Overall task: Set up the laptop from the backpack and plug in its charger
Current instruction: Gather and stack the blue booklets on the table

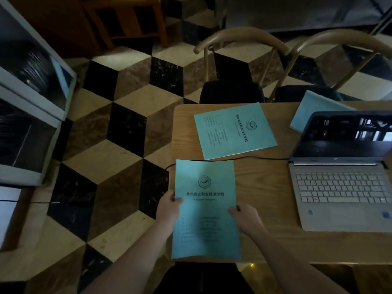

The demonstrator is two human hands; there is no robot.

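A silver laptop [341, 187] stands open at the right of the wooden table [265, 183], its screen dark. A thin black charger cable [250, 157] runs from the laptop's left side across the table and off its left edge. My left hand [169, 205] pinches the left edge of a teal booklet [205, 209] near the table's front left corner. My right hand [244, 215] holds the same booklet's right edge. No backpack is in view.
A second teal booklet [234, 130] lies farther back on the table, a third [311, 111] behind the laptop's lid. Two wooden chairs [239, 60] with dark cushions stand beyond the table. White shelving [29, 115] lines the left over the checkered floor.
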